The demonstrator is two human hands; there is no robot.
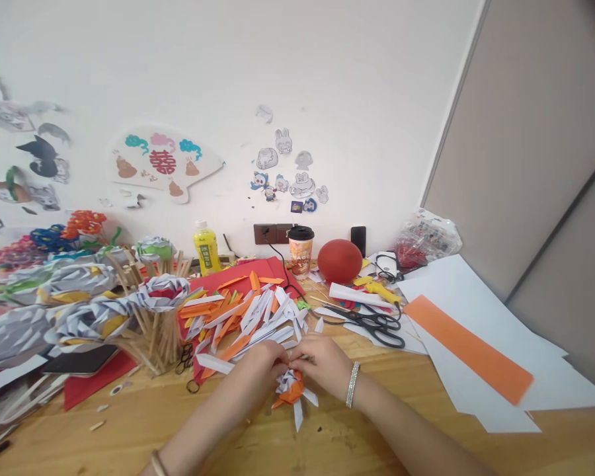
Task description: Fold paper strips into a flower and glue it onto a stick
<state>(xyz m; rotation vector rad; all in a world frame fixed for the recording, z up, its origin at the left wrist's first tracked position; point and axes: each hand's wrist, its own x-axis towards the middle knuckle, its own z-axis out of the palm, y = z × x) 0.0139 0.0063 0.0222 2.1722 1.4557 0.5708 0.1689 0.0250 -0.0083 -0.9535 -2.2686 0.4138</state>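
Near the front middle of the table, a small folded-paper flower [291, 389] in orange and white sits between my two hands. My left hand [264, 363] closes its fingers at the flower's far left edge. From the other side, my right hand [323, 365] pinches at its upper right, the fingertips almost meeting those of the left. White paper points stick out below the flower. Just beyond my hands lies a pile of folded paper strips [250, 317], white and orange. What exactly sits between the fingertips is partly hidden.
Bundled paper flowers on sticks [94, 311] crowd the left. Black scissors [377, 324], a yellow glue gun [383, 292], a red balloon [340, 260], a lidded cup [300, 251] and a yellow bottle [207, 250] stand or lie behind. White sheets [446, 297] and an orange strip [469, 347] cover the right.
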